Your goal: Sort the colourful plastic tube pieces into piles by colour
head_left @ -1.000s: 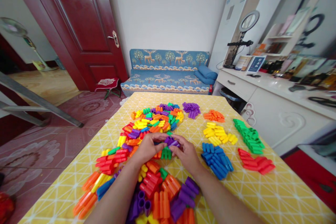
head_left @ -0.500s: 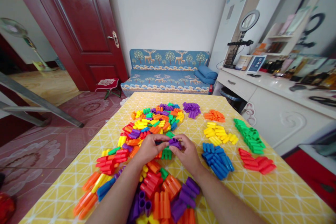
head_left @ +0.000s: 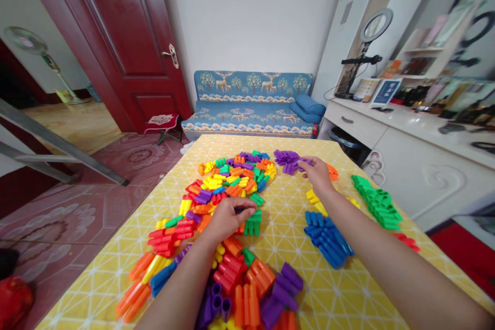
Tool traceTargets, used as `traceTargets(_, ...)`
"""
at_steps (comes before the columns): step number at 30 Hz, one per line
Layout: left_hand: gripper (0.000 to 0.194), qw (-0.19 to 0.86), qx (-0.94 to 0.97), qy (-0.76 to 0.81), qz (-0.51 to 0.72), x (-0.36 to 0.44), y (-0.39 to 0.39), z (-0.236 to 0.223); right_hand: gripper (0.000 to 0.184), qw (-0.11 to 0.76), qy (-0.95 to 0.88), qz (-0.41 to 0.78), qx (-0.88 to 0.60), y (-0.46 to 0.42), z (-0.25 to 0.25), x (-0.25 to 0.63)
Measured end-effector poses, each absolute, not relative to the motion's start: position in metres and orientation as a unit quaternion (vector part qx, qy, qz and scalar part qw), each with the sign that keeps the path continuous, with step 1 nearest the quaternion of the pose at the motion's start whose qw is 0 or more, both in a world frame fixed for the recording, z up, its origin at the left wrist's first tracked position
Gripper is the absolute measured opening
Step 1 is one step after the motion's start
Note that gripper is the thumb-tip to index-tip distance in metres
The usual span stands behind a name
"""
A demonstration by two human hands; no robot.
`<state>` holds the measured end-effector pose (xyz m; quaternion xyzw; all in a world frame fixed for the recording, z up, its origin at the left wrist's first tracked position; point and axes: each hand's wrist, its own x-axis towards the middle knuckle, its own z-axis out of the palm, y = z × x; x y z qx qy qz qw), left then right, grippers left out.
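Note:
My right hand is closed on a purple plastic tube block at the edge of a pile of purple blocks. The fingers hide part of the held block. Over the mixed heap of coloured tube blocks is my left hand, its fingers curled and the thumb brought against them. Something dark blue shows under those fingers, but I cannot make out whether they hold it. A green block lies just right of the left hand.
Sorted piles of blue, green and yellow blocks lie at the right, with orange and red ones partly behind my right arm. A yellow patterned cloth covers the table. Beyond it stands a blue sofa.
My right hand has moved away from the left, forward and right, carrying the purple block to the purple pile. The left hand stays over the mixed heap. The view has shifted slightly.

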<state>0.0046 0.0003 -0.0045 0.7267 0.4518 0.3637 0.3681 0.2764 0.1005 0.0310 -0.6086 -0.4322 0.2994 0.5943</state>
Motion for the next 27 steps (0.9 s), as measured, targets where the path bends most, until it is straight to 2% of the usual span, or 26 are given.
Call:
traceTargets(3, 0.024, 0.365, 0.729, 0.451, 0.364, 0.004, 0.0, -0.005, 0.013, 0.587, -0.388, 0.315, -0.636, 0.139, 0.019, 0.291)
traceTargets(9, 0.025, 0.377, 0.719, 0.459, 0.362, 0.004, 0.001, -0.006, 0.014, 0.57, -0.367, 0.327, -0.659, 0.18, -0.003, 0.294)
traceTargets(16, 0.026, 0.378, 0.717, 0.463, 0.359, 0.004, 0.0, -0.004, 0.006, 0.534, -0.425, 0.298, -0.668, 0.182, -0.007, 0.288)
traceTargets(22, 0.025, 0.377, 0.717, 0.459, 0.365, 0.004, 0.001, -0.006, 0.029, 0.485, -0.487, 0.229, -0.69, 0.177, 0.0, 0.298)
traceTargets(27, 0.024, 0.37, 0.721, 0.457, 0.367, 0.004, 0.001, -0.007, 0.017, 0.392, -0.581, 0.176, -0.691, 0.168, 0.01, 0.322)
